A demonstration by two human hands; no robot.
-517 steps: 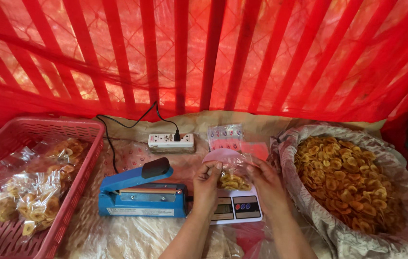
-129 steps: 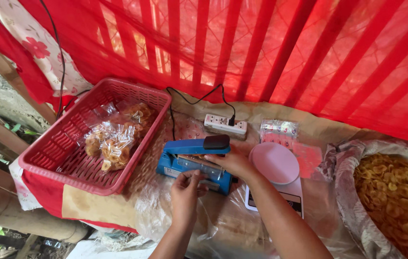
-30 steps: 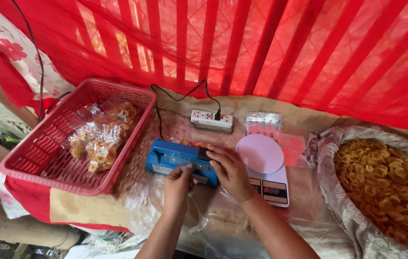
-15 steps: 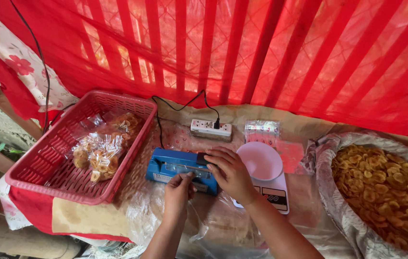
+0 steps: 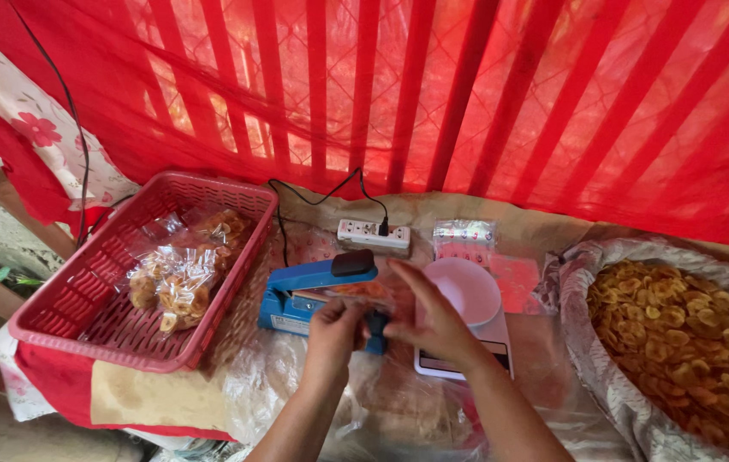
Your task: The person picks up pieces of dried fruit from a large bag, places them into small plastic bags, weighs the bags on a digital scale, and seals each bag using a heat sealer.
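Observation:
A blue heat sealer (image 5: 289,301) sits on the plastic-covered table with its black-knobbed arm (image 5: 353,263) raised. A clear bag of yellow chips (image 5: 357,291) lies across its sealing bar. My left hand (image 5: 335,329) grips the bag's near left part. My right hand (image 5: 429,315) pinches the bag's right side with thumb and fingers, which stretch over the bag toward the sealer arm. Part of the bag is hidden behind both hands.
A red basket (image 5: 73,321) at the left holds sealed chip bags (image 5: 178,275). A white power strip (image 5: 372,236) lies behind the sealer. A pink bowl (image 5: 467,289) sits on a scale, with empty bags (image 5: 464,235) behind it. A large sack of chips (image 5: 691,335) fills the right.
My right hand was pressing the sealer arm down; the arm is now up, and both hands hold the bag at the bar.

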